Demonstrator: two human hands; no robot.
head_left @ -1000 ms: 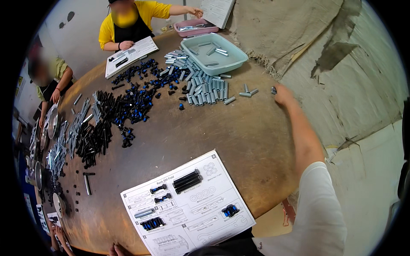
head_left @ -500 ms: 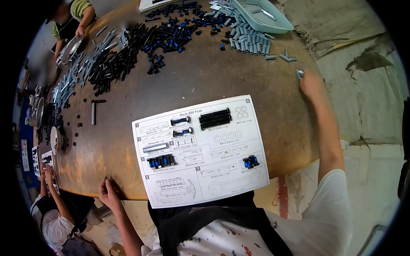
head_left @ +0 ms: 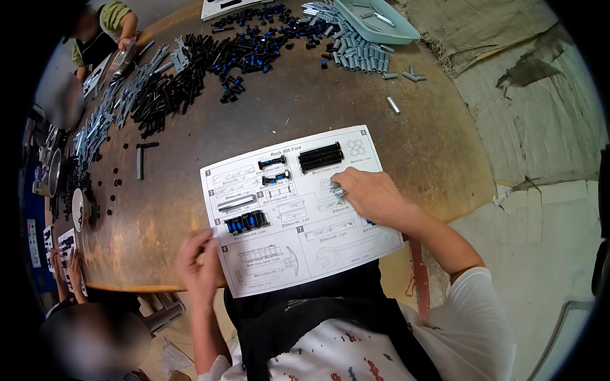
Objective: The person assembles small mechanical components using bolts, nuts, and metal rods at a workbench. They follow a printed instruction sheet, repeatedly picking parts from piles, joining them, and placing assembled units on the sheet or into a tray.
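A white parts sheet [head_left: 298, 209] with drawn outlines lies at the near edge of the round brown table [head_left: 419, 146]. Black bolts [head_left: 321, 156], a grey rod [head_left: 236, 203] and blue-tipped pieces [head_left: 246, 221] rest on its outlines. My right hand [head_left: 372, 195] lies on the sheet's right half, its fingertips pinching a small grey metal piece [head_left: 337, 189] down on the paper. My left hand [head_left: 198, 260] rests on the sheet's lower left corner at the table rim, fingers curled on the paper.
Heaps of black and blue fasteners [head_left: 210, 63] and grey sleeves [head_left: 362, 57] cover the far side, by a pale blue tray [head_left: 381, 19]. One grey sleeve [head_left: 394, 105] lies alone. Other people sit at the left and far rims. Sacking covers the floor at right.
My right hand drew back from the far right of the table to the sheet, now with a small grey piece. My left hand came up onto the sheet's corner. The view tilted down.
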